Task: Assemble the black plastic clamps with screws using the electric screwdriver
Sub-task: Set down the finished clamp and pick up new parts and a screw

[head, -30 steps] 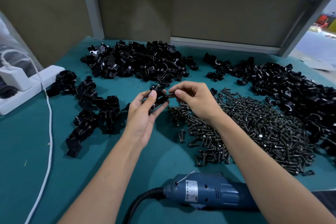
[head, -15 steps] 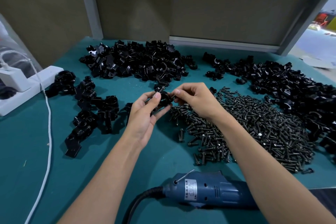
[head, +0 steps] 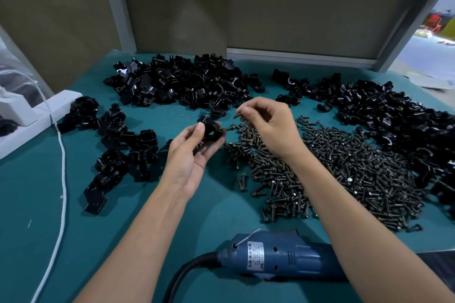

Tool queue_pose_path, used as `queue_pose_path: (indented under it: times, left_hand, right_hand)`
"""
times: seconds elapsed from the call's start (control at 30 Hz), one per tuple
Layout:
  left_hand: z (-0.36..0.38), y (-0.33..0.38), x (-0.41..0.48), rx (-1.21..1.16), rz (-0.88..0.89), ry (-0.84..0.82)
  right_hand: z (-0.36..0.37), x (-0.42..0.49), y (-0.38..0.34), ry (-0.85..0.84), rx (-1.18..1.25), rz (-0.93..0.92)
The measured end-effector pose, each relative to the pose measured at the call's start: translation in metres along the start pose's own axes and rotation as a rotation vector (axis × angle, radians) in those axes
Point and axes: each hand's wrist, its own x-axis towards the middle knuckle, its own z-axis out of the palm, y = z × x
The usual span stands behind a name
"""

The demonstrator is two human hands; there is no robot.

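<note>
black clamp (head: 211, 130) gripped and held up in the left hand (head: 189, 160), single screw (head: 238, 114) pinched in the right hand (head: 268, 128) just beside it, big heap of dark screws (head: 332, 167) spread on the right, clamp parts (head: 177, 81) piled behind, blue electric screwdriver (head: 283, 257) laid flat up front

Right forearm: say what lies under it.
The electric screwdriver runs beneath it, front end covered, so its bit cannot be seen. Higher up it hides part of the screw pile.

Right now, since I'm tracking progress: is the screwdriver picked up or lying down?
Lying down. The screwdriver rests on the table; the left hand holds a clamp, the right hand pinches a screw.
</note>
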Motion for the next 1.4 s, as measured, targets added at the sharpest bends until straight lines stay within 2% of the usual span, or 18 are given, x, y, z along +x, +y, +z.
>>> queue_pose_path:
  times: [0.07,0.17,0.23,0.37,0.43,0.53,0.67,0.8,0.87,0.93,1.1,1.27,1.4]
  left_hand:
    - [-0.002,0.003,0.001,-0.036,0.022,0.018]
    - [-0.004,0.004,0.003,-0.020,0.044,0.014]
    - [-0.004,0.001,0.004,0.009,0.055,0.007]
    - [-0.005,-0.002,0.006,0.039,0.069,0.004]
    - [-0.005,-0.002,0.006,0.034,0.068,0.002]
    - [-0.004,-0.001,0.005,0.034,0.065,0.010]
    - [-0.002,0.000,0.004,0.035,0.058,0.015]
    - [0.000,-0.001,0.002,0.050,0.043,0.043]
    - [0.000,-0.001,0.002,0.066,0.039,0.058]
    - [0.001,-0.001,0.001,0.077,0.030,0.068]
    - [0.003,-0.001,0.000,0.093,0.017,0.056]
    - [0.002,0.001,-0.002,0.086,0.010,0.048]
    - [0.002,0.001,-0.002,0.084,0.001,0.037]
  right_hand:
    - [-0.008,0.002,0.003,0.006,-0.076,0.033]
    - [-0.012,0.003,0.012,-0.189,-0.430,0.136]
    - [-0.005,0.002,0.014,-0.245,-0.577,0.136]
    - [0.022,-0.001,0.014,-0.350,-0.629,0.021]
    - [0.034,0.000,0.016,-0.426,-0.731,-0.028]
    - [0.042,0.003,0.013,-0.422,-0.800,-0.065]
    - [0.041,0.006,0.017,-0.376,-0.666,0.002]
    - [0.026,0.009,0.015,-0.081,-0.049,0.183]
    - [0.019,0.008,0.012,-0.019,0.286,0.250]
    - [0.016,0.005,0.010,-0.032,0.472,0.267]
    - [0.018,0.004,0.006,-0.129,0.418,0.223]
    - [0.016,0.003,0.005,-0.127,0.280,0.149]
    - [0.015,0.002,0.005,-0.143,0.260,0.140]
